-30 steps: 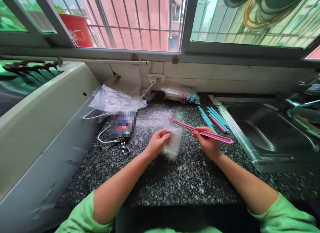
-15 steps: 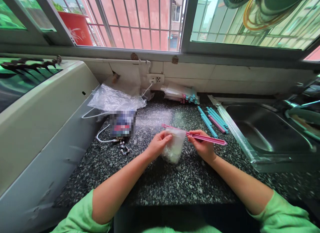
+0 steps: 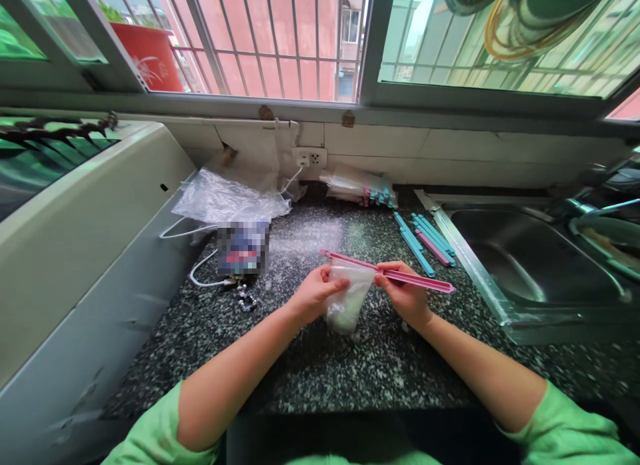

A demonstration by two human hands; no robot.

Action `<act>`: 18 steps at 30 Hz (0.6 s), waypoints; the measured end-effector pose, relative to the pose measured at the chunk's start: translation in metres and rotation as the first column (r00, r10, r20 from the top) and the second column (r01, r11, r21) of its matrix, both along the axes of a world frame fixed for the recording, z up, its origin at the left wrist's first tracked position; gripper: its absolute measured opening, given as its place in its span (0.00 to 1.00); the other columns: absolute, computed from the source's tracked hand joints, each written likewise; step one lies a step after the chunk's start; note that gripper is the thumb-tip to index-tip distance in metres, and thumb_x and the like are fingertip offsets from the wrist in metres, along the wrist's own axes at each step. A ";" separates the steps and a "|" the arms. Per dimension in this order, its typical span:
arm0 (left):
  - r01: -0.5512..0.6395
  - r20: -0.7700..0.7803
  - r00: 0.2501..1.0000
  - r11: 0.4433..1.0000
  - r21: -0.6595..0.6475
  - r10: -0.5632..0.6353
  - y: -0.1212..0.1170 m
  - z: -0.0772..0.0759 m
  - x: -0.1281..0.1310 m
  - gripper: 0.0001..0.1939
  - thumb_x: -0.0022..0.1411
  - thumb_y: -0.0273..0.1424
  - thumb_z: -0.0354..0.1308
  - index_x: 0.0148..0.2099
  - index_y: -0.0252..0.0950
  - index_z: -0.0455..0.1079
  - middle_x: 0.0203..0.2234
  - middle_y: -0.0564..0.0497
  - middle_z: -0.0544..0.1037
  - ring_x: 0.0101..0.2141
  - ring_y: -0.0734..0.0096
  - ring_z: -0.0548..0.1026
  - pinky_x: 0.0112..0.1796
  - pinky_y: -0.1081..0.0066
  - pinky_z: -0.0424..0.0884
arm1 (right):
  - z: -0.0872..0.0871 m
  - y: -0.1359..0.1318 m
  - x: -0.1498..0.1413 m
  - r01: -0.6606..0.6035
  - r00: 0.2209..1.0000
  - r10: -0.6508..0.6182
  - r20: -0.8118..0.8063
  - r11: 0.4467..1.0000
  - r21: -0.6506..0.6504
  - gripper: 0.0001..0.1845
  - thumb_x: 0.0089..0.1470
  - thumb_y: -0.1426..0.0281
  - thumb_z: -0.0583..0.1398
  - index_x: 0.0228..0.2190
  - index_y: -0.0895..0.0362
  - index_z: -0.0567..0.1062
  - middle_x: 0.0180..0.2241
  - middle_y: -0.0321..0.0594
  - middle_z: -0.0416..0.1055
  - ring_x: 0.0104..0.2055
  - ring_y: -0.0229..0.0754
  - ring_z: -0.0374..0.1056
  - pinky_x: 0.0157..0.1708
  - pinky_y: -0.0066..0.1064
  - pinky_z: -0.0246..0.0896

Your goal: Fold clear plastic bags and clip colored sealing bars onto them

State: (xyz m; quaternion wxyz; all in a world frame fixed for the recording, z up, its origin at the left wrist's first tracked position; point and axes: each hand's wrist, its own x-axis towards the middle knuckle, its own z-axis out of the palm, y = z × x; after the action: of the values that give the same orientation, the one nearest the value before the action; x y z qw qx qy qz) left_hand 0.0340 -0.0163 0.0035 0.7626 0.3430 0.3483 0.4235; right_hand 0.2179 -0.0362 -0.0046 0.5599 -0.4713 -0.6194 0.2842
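My left hand (image 3: 320,293) pinches a small clear plastic bag (image 3: 346,308) by its upper left part, the thumb lying across the front. Something whitish sits in the lower part of the bag. A long pink bag clip (image 3: 420,280) is in my right hand (image 3: 403,297), gripped near its middle between thumb and fingers. Its left half runs along the bag's top edge, and its right half sticks out past my hand. Whether the bag's edge lies inside the clip, I cannot tell.
Several blue clips and a pink one (image 3: 433,247) lie to the right, before the metal sink (image 3: 530,252). Packaged clips (image 3: 363,187) rest by the wall. At left are crumpled plastic (image 3: 225,195), a blurred-out object (image 3: 243,247) with a white cable, and a bead strap (image 3: 246,298).
The clip's left half now lies along the bag's top edge, more in view. My left hand's grip has shifted slightly, with the thumb lower across the bag.
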 end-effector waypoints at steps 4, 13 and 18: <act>-0.027 0.043 0.999 1.000 -0.015 0.027 -0.001 0.003 0.001 0.28 0.30 0.30 0.73 0.39 0.34 0.72 0.28 0.50 0.77 0.28 0.70 0.73 0.33 0.72 0.66 | -0.001 -0.001 -0.002 -0.054 0.998 0.054 0.013 0.999 -0.005 0.10 0.48 0.62 0.62 0.31 0.54 0.72 0.26 0.37 0.73 0.24 0.38 0.69 0.27 0.31 0.69; -0.019 -0.002 1.000 0.999 -0.048 0.018 0.002 0.004 -0.002 0.21 0.33 0.35 0.71 0.31 0.29 0.74 0.24 0.46 0.77 0.24 0.70 0.72 0.29 0.73 0.65 | -0.006 -0.002 -0.005 -0.104 0.993 0.100 -0.054 0.992 -0.067 0.09 0.48 0.64 0.62 0.31 0.54 0.72 0.24 0.36 0.73 0.24 0.37 0.70 0.27 0.30 0.69; -0.047 -0.013 0.999 0.994 -0.104 0.046 0.003 0.004 -0.003 0.21 0.32 0.37 0.71 0.30 0.29 0.74 0.21 0.47 0.77 0.22 0.71 0.71 0.26 0.73 0.64 | -0.007 -0.002 -0.004 -0.118 0.993 0.117 -0.017 0.991 -0.064 0.08 0.49 0.65 0.61 0.32 0.54 0.72 0.27 0.36 0.74 0.26 0.37 0.70 0.27 0.30 0.69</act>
State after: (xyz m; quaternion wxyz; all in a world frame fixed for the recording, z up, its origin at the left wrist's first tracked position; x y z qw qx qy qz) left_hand 0.0312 -0.0129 0.0075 0.7675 0.2970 0.3818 0.4206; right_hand 0.2136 -0.0385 -0.0116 0.5305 -0.4501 -0.6329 0.3396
